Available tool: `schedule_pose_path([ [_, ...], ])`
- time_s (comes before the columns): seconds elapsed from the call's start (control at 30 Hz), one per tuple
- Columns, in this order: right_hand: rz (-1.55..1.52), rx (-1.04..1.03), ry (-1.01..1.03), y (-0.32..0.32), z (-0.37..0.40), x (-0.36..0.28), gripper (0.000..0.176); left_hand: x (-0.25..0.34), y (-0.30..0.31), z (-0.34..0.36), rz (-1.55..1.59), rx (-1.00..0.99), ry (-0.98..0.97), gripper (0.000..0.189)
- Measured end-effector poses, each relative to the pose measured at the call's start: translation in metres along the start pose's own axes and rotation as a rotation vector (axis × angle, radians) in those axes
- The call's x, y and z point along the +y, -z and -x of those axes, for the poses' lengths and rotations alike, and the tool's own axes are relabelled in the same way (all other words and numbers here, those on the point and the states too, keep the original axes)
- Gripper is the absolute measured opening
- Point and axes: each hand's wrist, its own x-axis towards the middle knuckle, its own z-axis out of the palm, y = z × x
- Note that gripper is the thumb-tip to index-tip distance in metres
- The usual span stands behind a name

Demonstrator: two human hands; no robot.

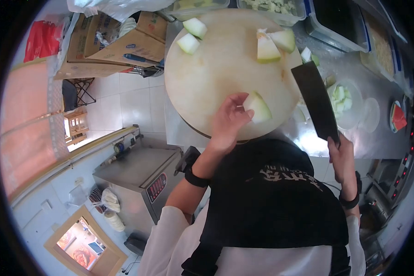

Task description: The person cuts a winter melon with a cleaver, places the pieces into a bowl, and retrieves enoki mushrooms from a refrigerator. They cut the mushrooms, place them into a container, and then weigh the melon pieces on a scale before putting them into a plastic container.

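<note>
My left hand (231,117) is over the near edge of the round cutting board (216,78), with thumb and fingers closed on the side of a pale melon wedge (258,108) with green rind. My right hand (342,156) grips the handle of a cleaver (316,99), its broad dark blade pointing away from me to the right of the board. Two melon chunks (188,43) lie at the board's far left. More melon pieces (267,48) sit at its far right.
Right of the board are a clear bowl (349,115) of pale green pieces and a watermelon slice (398,117). Plastic containers (287,17) line the back of the steel table (377,145). A cardboard box (124,43) stands left; a steel appliance (138,170) is lower left.
</note>
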Motion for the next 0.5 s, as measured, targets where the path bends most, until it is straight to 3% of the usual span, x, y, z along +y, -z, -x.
schedule_pose_path([
  [0.07, -0.110, -0.071, -0.116, -0.005, 0.006, 0.000, 0.020, -0.009, 0.001, -0.002, -0.002, 0.031, -0.057, 0.036],
  [0.23, -0.137, -0.148, -0.110, -0.018, 0.010, 0.003, 0.017, -0.014, -0.003, -0.006, -0.153, 0.120, -0.291, 0.042],
  [0.3, -0.095, -0.162, -0.081, -0.020, 0.010, 0.001, 0.017, -0.018, 0.000, -0.010, -0.530, 0.160, -0.591, 0.046],
  [0.33, -0.093, -0.164, -0.084, -0.021, 0.009, 0.003, 0.017, -0.022, 0.002, -0.011, -0.529, 0.162, -0.587, 0.046],
  [0.4, -0.052, -0.132, 0.019, -0.023, 0.006, 0.010, 0.017, -0.032, 0.011, -0.013, -1.142, 0.157, -0.779, 0.052],
  [0.5, -0.011, -0.117, 0.042, -0.024, 0.004, 0.018, 0.017, -0.047, 0.018, -0.010, -1.214, 0.130, -0.812, 0.053],
])
